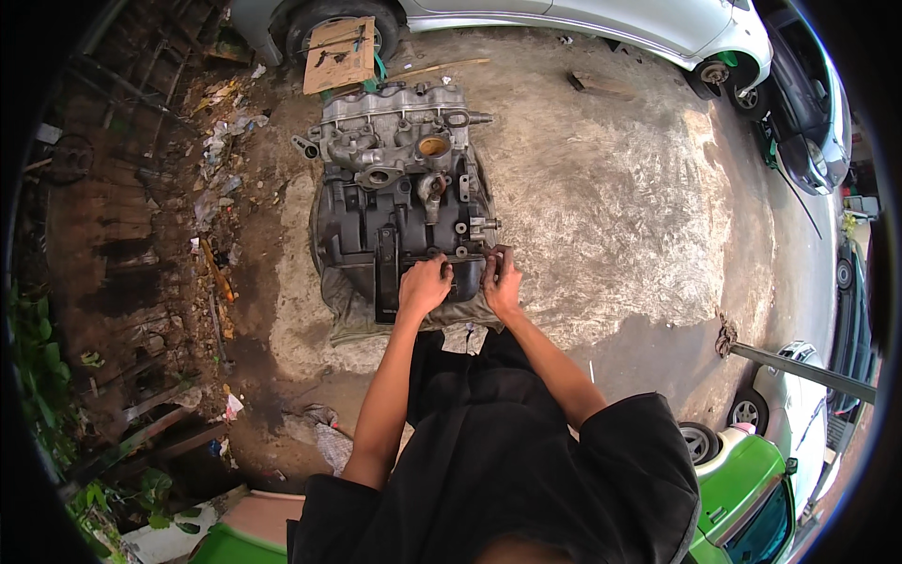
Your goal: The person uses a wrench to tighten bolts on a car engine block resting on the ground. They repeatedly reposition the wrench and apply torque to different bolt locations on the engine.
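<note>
Against the engine (399, 209), apparently, left hand (425, 287) and right hand (505, 286)

engine (399, 202) on cloth (351, 321) | cardboard (340, 56) behind engine, before car (573, 11) | litter (218, 141) left of engine

Loose black short-sleeved shirt (507, 461), black trousers (498, 350)

The engine (399, 207) lies on a crumpled greyish cloth (352, 320) over the concrete (601, 207), its near part (349, 221) black, its far part (376, 105) silvery metal.
</note>
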Demonstrator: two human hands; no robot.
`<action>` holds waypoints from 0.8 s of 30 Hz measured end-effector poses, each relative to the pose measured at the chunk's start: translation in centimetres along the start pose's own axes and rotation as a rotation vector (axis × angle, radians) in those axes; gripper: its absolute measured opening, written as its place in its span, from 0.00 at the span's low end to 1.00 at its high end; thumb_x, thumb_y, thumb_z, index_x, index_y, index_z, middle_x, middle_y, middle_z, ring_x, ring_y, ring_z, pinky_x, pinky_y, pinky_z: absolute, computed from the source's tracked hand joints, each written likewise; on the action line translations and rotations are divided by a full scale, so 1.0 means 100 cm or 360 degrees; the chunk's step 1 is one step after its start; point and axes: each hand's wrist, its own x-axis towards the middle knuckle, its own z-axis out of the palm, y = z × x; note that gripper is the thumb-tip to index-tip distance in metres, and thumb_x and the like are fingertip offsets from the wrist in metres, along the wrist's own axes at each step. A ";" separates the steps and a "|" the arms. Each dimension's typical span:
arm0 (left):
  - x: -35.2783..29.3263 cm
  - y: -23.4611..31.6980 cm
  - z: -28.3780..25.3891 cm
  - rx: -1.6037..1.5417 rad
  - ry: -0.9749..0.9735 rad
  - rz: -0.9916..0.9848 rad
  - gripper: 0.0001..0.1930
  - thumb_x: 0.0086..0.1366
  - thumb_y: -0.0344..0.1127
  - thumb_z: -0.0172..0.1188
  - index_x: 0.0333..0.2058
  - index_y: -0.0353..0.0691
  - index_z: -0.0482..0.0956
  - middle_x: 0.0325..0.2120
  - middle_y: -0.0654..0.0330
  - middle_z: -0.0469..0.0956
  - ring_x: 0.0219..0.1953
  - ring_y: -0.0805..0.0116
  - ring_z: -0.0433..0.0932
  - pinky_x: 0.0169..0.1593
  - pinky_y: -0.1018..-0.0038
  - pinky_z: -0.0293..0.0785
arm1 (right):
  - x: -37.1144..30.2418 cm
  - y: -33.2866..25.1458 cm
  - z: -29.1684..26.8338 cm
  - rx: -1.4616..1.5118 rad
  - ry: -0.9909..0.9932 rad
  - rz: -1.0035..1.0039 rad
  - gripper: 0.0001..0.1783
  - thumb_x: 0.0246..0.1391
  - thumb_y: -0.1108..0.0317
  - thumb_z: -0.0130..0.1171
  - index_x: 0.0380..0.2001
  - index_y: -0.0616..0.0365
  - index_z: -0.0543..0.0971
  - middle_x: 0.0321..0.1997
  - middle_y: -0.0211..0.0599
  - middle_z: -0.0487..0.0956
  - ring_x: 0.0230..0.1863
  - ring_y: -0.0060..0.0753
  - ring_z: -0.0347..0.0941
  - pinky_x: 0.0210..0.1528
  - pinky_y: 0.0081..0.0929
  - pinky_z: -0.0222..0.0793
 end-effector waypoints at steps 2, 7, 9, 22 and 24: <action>0.000 0.001 -0.001 -0.0024 0.0016 -0.0006 0.17 0.67 0.42 0.54 0.48 0.39 0.81 0.27 0.46 0.83 0.37 0.44 0.82 0.44 0.53 0.77 | 0.003 0.000 0.000 -0.0043 0.0011 -0.0057 0.05 0.66 0.74 0.46 0.43 0.60 0.67 0.28 0.51 0.80 0.26 0.55 0.78 0.27 0.45 0.69; -0.001 0.000 -0.003 -0.0029 -0.0038 0.0022 0.16 0.67 0.42 0.54 0.47 0.40 0.81 0.27 0.45 0.83 0.37 0.43 0.82 0.44 0.52 0.77 | 0.005 -0.003 0.013 0.0281 0.0406 -0.0324 0.09 0.68 0.68 0.46 0.39 0.63 0.72 0.23 0.41 0.73 0.22 0.35 0.71 0.27 0.32 0.65; -0.001 0.000 -0.004 -0.0031 -0.0053 0.0021 0.16 0.66 0.41 0.54 0.46 0.40 0.81 0.27 0.45 0.83 0.36 0.44 0.82 0.43 0.52 0.77 | 0.004 -0.004 0.018 0.0651 0.0479 -0.0134 0.15 0.69 0.62 0.48 0.35 0.64 0.71 0.27 0.39 0.72 0.26 0.29 0.69 0.30 0.28 0.64; 0.001 0.000 -0.003 0.0112 -0.0169 0.0088 0.14 0.63 0.42 0.56 0.36 0.38 0.82 0.27 0.45 0.83 0.35 0.43 0.83 0.41 0.51 0.77 | 0.011 -0.013 0.032 0.1683 0.0852 0.0134 0.24 0.66 0.47 0.45 0.29 0.59 0.71 0.07 0.30 0.58 0.10 0.22 0.50 0.18 0.25 0.53; -0.001 0.000 -0.003 0.0117 -0.0130 0.0106 0.14 0.63 0.43 0.56 0.35 0.38 0.82 0.26 0.45 0.82 0.34 0.43 0.83 0.41 0.51 0.77 | 0.012 -0.018 0.030 0.1606 0.0848 0.0161 0.25 0.66 0.48 0.44 0.27 0.59 0.70 0.07 0.29 0.58 0.09 0.23 0.49 0.17 0.24 0.52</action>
